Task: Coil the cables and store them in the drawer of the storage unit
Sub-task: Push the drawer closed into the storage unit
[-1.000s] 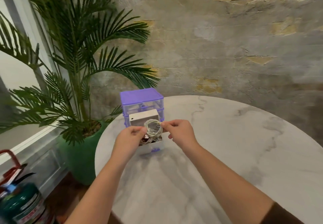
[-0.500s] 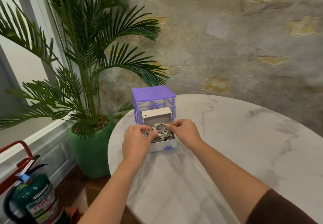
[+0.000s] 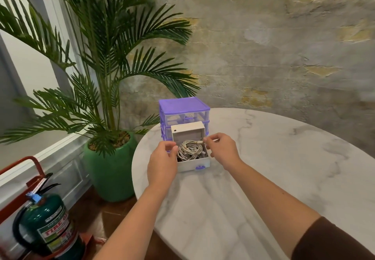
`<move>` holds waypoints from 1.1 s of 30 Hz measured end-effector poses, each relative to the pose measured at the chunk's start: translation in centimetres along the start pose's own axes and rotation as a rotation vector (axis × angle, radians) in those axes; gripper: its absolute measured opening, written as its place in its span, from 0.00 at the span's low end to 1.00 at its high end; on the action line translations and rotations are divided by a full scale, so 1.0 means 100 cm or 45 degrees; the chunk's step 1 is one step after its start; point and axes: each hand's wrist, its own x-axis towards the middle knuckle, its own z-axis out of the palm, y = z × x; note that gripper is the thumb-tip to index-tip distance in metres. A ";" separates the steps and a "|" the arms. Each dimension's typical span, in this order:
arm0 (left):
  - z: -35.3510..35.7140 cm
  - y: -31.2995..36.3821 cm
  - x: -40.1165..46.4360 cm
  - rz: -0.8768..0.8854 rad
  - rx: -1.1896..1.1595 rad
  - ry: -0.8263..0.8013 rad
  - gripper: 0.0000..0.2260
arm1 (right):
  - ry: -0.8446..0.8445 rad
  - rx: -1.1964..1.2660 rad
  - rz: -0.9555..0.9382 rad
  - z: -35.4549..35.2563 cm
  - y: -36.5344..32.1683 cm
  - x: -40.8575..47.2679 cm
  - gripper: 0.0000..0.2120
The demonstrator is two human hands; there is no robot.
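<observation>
Two hands at the drawer (image 3: 192,163), pulled out at 6 o'clock of the storage unit (image 3: 183,109): coiled cable (image 3: 189,149) lies inside. Right hand (image 3: 222,150) pinches its plug end; left hand (image 3: 163,161) curls over the rim, grip unclear. Risk: coil springs up & jams drawer on closing.
</observation>
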 end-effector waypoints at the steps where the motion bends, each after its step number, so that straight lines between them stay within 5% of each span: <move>1: -0.001 -0.001 0.001 -0.023 -0.061 -0.004 0.05 | -0.013 0.006 0.012 -0.001 -0.001 0.001 0.06; 6: -0.003 -0.003 0.009 -0.112 -0.171 -0.075 0.12 | -0.101 0.045 0.097 -0.007 -0.004 0.005 0.05; 19: -0.007 0.003 0.011 -0.092 -0.073 -0.112 0.11 | -0.247 0.193 0.171 -0.017 -0.016 -0.001 0.24; 25: -0.012 0.008 0.009 -0.060 -0.002 -0.146 0.11 | -0.272 0.155 0.127 -0.019 -0.012 0.000 0.09; 27: -0.013 0.010 0.009 -0.051 0.061 -0.180 0.09 | -0.274 0.118 0.103 -0.020 -0.013 -0.003 0.15; 33: -0.012 0.024 0.015 -0.034 0.157 -0.282 0.25 | -0.388 -0.012 0.026 -0.024 -0.027 -0.009 0.23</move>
